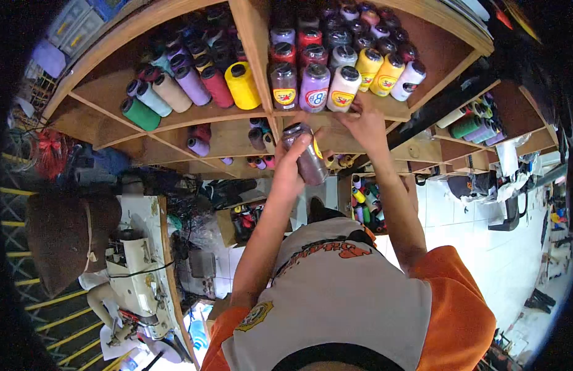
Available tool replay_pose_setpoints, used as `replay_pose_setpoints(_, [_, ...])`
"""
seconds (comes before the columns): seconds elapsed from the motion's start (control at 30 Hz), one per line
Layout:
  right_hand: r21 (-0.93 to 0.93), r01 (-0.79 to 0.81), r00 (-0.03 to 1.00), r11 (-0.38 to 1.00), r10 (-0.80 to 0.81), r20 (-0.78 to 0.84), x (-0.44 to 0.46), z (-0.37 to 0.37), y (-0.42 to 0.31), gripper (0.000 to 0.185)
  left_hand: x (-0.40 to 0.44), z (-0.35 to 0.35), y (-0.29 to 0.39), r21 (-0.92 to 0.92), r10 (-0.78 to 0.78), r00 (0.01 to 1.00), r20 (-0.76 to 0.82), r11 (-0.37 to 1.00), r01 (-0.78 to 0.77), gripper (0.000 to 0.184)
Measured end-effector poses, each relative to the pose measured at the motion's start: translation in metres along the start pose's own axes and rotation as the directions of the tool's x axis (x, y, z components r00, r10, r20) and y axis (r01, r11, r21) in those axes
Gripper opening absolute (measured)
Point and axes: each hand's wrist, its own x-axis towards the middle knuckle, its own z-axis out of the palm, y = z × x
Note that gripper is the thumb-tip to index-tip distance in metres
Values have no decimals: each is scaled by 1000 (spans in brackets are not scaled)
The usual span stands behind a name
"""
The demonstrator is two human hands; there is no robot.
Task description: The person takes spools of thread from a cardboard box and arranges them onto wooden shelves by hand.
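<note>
My left hand (289, 170) is wrapped round a dark brown thread spool (312, 164) in clear wrap with a yellow label, tilted just below the shelf's front edge. My right hand (365, 127) is raised at that edge, its fingers apart beside the base of a cream thread spool (344, 89); whether they touch it I cannot tell. A lilac spool (314, 89) and a brown spool (284, 86) stand to the left of the cream one. Yellow spools (385, 77) and a white spool (408, 80) are to its right.
A wooden shelf divider (252, 55) separates these from a left compartment with a bright yellow spool (242, 86) and a green spool (140, 114). Lower compartments hold more spools. A sewing machine (131, 272) stands at lower left. Boxes of spools (368, 204) sit below.
</note>
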Motion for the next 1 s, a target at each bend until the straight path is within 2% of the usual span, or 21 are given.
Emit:
replay_pose_setpoints(0.07, [2,34,999,999,-34,-27,-2,2,2,63,1,0,-3,-3,23,1000,17,1000,-23,57])
replay_pose_setpoints(0.13, [2,2,1000,1000,-2,0,-3,-3,-7,63,2,1,-3,11,25,1000,17,1000,-25,58])
replay_pose_setpoints(0.2, [-12,-18,1000,1000,17,-14,-5,-3,-9,62,3,2,-6,62,61,998,-21,996,-59,44])
replay_pose_setpoints(0.3, [102,142,973,985,-120,-195,-11,1,-6,58,-1,-7,-9,190,80,996,-30,979,-72,37])
replay_pose_setpoints(0.33, [59,88,981,994,-76,-181,-15,-2,-9,59,-3,-9,-8,241,82,996,-23,968,-74,36])
replay_pose_setpoints(0.37, [14,33,985,999,-30,-167,-26,-8,-14,59,-7,-7,-12,304,161,986,-46,942,-140,35])
replay_pose_setpoints(0.4, [-31,-21,988,999,16,-156,-37,-16,-23,59,-13,-3,-11,285,136,988,-70,952,-111,35])
replay_pose_setpoints(0.43, [8,-131,991,991,131,-5,-48,-27,-36,59,-19,0,-10,266,110,989,-95,961,-81,35])
replay_pose_setpoints(0.47, [190,-220,964,957,184,190,-60,-29,-37,60,-24,1,-10,248,80,990,-120,968,-49,35])
replay_pose_setpoints(0.5, [344,-334,904,878,194,382,-72,-31,-37,61,-25,-4,-17,285,112,985,-129,956,-72,36])
replay_pose_setpoints(0.53, [417,-462,815,783,189,547,-84,-33,-40,60,-27,0,-22,200,123,980,-154,976,-91,36])
replay_pose_setpoints(0.6, [454,-708,581,541,81,810,-103,-37,-48,60,-29,9,-29,27,137,969,-206,991,-134,37])
replay_pose_setpoints(0.63, [522,-793,579,315,118,807,-109,-41,-56,57,-26,2,-33,-2,112,984,-140,994,-113,40])
replay_pose_setpoints(0.67, [567,-821,570,72,154,807,-111,-46,-62,55,-25,0,-38,51,174,980,-101,984,-170,42])
replay_pose_setpoints(0.73, [702,-696,713,154,263,650,-109,-49,-52,54,-25,4,-46,143,291,957,-10,947,-286,45])
replay_pose_setpoints(0.77, [719,-616,788,323,253,562,-102,-57,-47,54,-25,5,-45,183,258,965,44,948,-262,46])
replay_pose_setpoints(0.8, [732,-533,846,425,256,468,-94,-70,-50,55,-26,6,-39,224,225,969,98,944,-242,48])
replay_pose_setpoints(0.87, [602,-344,919,720,126,374,-81,-96,-43,55,-28,9,-26,310,151,967,203,927,-210,52])
replay_pose_setpoints(0.9, [539,-229,941,811,44,335,-72,-106,-42,55,-30,11,-23,283,49,974,222,952,-113,53])
replay_pose_setpoints(0.97, [382,15,947,924,-136,291,-59,-119,-42,55,-27,6,-32,348,34,977,211,931,-108,53])
replay_pose_setpoints(1.0, [495,-145,949,857,-22,315,-58,-122,-47,55,-25,6,-36,380,30,978,205,919,-108,54])
